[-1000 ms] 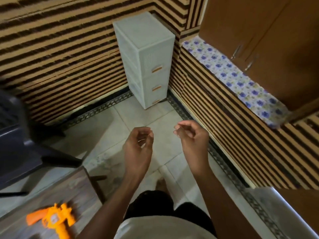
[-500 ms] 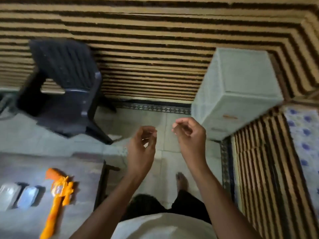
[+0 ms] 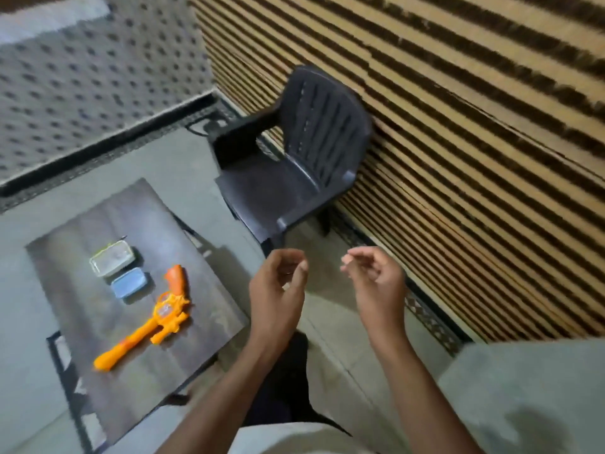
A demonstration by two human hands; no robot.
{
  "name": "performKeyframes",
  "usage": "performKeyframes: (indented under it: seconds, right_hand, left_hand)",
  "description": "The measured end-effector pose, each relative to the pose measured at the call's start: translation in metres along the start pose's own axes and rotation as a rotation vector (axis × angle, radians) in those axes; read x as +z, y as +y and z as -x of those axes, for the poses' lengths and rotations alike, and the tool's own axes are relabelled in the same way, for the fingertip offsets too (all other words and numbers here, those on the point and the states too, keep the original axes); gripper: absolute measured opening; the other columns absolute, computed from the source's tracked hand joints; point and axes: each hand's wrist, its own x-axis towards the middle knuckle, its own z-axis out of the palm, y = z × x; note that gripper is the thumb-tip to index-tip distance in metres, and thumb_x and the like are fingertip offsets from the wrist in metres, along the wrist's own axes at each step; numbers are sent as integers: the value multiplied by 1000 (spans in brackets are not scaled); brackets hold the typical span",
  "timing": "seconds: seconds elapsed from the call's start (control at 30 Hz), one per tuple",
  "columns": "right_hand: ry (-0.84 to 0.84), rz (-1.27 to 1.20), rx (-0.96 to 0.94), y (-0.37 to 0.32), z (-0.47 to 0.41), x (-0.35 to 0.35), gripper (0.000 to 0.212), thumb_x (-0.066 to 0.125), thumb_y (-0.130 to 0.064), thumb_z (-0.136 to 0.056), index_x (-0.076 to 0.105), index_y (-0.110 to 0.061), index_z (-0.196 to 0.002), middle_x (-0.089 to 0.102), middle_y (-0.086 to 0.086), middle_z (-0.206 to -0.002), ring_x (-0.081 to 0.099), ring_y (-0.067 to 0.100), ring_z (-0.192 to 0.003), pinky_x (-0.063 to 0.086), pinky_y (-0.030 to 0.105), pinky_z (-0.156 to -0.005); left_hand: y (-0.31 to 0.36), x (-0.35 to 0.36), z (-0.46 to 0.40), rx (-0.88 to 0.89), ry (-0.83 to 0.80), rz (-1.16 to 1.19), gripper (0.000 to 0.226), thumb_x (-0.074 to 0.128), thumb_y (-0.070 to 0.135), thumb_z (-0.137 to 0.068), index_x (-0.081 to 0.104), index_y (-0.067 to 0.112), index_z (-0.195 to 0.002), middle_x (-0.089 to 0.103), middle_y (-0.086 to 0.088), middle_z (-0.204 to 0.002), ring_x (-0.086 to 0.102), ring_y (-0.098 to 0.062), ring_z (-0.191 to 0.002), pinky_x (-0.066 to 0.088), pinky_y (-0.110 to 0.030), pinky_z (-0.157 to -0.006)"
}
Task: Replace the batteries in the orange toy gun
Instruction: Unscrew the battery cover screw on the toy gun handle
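Down on the low dark wooden table [image 3: 98, 381], toward its near-right part, lies the orange toy gun [image 3: 154, 317], flat on its side, its long barrel pointing toward the table's near-left edge and its darker orange grip toward the far side. Just beyond the grip sit two small lidded containers side by side: a blue one [image 3: 128, 283] nearly touching the gun, and a clear one with a pale greenish rim [image 3: 112, 258] just behind it. Their contents cannot be made out through the blur. Both bare hands hang in the air to the right of the table, over the pale tiled floor [image 3: 183, 165], well apart from the gun and touching nothing. On the left hand [image 3: 278, 293] the fingers are loosely curled, thumb and fingertips close together as if in a soft pinch, though whether anything small sits between them cannot be told. On the right hand [image 3: 376, 280] the fingers are half curled as well, the palm turned inward toward the other hand, with a clear gap between the two. Behind the hands a dark plastic chair [image 3: 304, 158] stands against a wall of brown and tan stripes [image 3: 474, 142].
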Motion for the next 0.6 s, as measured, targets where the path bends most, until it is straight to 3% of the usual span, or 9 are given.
performKeyframes:
  seconds: [0.13,0.27,0.6]
  right_hand:
    - [-127,39,-17,-22,-71,62,10,74,-11,-92,73,-21,-95,76,-2,-89,75,11,-83,64,36,-81]
    - [-260,46,-48,-48,-136,134,12,74,-8,-91,73,-20,-92,76,-1,-85,75,14,-80,62,34,-77]
    - [-682,119,-166,-82,-204,278,12,72,-4,-90,72,-16,-90,74,-2,-81,74,20,-80,61,37,-77]
  left_hand:
    - [-14,-14,-75,-83,94,-12,5,70,15,-97,73,18,-100,74,11,-92,70,-4,-87,52,-13,-76]
    - [-19,-37,-143,-152,191,-16,5,70,17,-97,72,21,-100,74,12,-93,70,-5,-90,55,-18,-80]
    - [-26,-90,-227,-321,588,35,8,68,13,-98,71,17,-104,74,8,-96,69,-3,-92,55,-19,-82]
